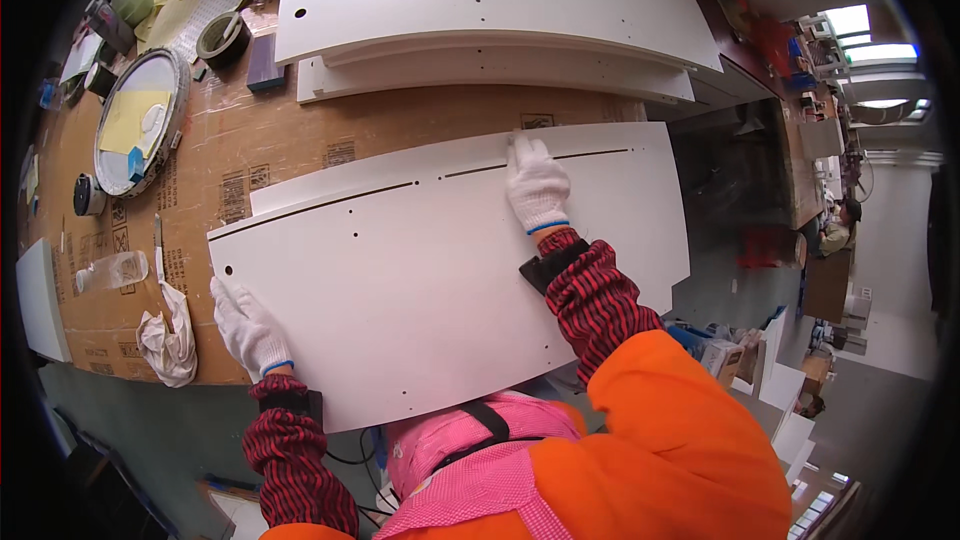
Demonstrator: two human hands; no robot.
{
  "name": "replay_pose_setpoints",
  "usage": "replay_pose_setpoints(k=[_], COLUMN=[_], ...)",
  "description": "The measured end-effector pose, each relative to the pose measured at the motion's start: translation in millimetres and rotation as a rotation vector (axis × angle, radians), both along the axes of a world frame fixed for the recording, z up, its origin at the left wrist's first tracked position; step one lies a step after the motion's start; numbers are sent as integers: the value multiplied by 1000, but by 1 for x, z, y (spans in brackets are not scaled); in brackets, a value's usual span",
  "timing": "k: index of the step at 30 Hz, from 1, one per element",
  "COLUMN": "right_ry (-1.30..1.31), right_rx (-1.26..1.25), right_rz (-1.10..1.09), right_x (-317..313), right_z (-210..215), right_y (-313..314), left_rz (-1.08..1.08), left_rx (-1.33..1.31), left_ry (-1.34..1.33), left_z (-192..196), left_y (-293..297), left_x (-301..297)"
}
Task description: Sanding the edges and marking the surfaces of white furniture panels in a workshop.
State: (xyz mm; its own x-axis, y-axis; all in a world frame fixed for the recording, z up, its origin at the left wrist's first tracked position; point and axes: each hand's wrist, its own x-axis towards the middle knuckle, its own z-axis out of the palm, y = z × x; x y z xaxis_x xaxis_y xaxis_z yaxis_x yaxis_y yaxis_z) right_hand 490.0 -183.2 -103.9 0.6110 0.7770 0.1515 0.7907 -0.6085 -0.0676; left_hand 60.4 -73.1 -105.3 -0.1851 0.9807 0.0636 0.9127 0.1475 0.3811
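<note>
A large flat white board with drilled holes and a narrow slot (420, 260) lies on the cardboard-covered workbench (260, 155), its near edge overhanging toward the person. The left hand in a white knit glove (245, 325) grips the board's left edge with fingers curled around it, while the right hand, also white-gloved (536, 185), rests open and flat near the slot at the far edge. More white panels (490, 10) sit stacked beyond, and a crumpled white rag (170, 335) lies just beside the left hand.
</note>
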Motion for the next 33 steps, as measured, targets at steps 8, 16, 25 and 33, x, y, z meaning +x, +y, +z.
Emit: replay_pose_setpoints(k=[8,16,25,33], right_ry=[-139,118,-16,129], right_rx=[61,164,151,141], right_rz=[-259,82,-277,-128], right_x=[216,84,239,173], right_z=[-5,13,4,8], right_y=[-121,-64,-125,-103], left_rz=[-57,-56,-72,-92], left_rx=[33,52,60,87], left_ry=[-1,28,-45,17], left_z=[-4,-5,-2,-12], left_y=[5,4,4,5], left_x=[4,-2,19,-9])
